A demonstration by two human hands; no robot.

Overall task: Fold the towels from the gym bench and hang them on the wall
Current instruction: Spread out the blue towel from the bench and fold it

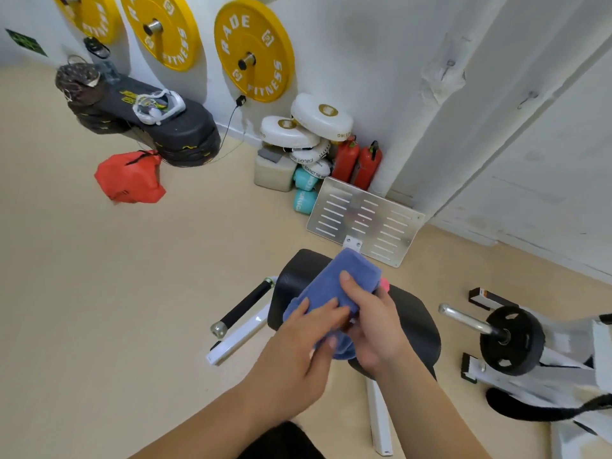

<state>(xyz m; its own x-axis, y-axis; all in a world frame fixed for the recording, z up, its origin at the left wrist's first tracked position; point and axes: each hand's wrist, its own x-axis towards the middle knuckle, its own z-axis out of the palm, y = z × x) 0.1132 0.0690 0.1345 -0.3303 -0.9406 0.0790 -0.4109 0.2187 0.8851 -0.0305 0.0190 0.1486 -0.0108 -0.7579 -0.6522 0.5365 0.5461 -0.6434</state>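
Here a blue towel (344,271), folded into a thick oblong, is held over the black counter (415,321). The left hand (298,341) and right hand (376,326) grip it, fingers (326,307) curled round it.

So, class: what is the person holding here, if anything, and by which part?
A folded blue towel, in both hands: the left hand pinches its near end, the right hand grips its right edge, thumb on top.
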